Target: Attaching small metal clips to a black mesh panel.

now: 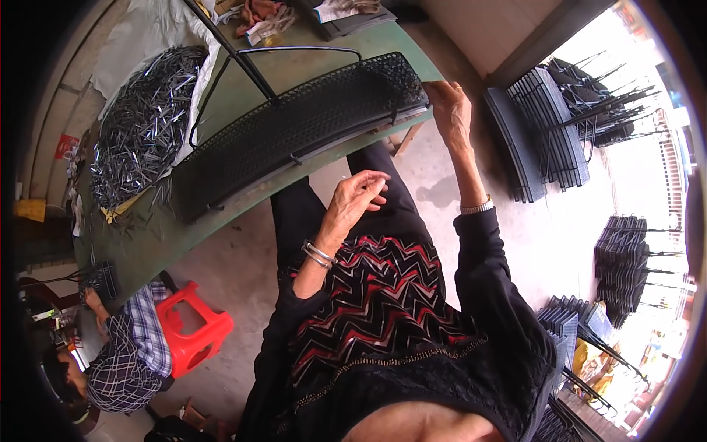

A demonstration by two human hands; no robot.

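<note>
A long black wire-mesh basket (pixel 294 125), with a rod handle and a wire loop, lies across the green table (pixel 243 199) before me. Small dark tabs stick out along its near edge. My right hand (pixel 451 110) pinches the basket's right end corner between thumb and fingers. In front of my lap, apart from the basket, my left hand (pixel 357 197) is loosely closed, fingers curled toward the thumb. Whatever may be between those fingertips is too small to make out. Left of the basket, a white sack holds a heap of thin dark metal strips (pixel 143 118).
Stacked black mesh baskets (pixel 534 136) stand on the floor at right, with further stacks (pixel 622 265) beyond. A red plastic stool (pixel 193 324) is at lower left, beside another person (pixel 125 361) at the table's left end. Cloths (pixel 264 18) lie at the table's far edge.
</note>
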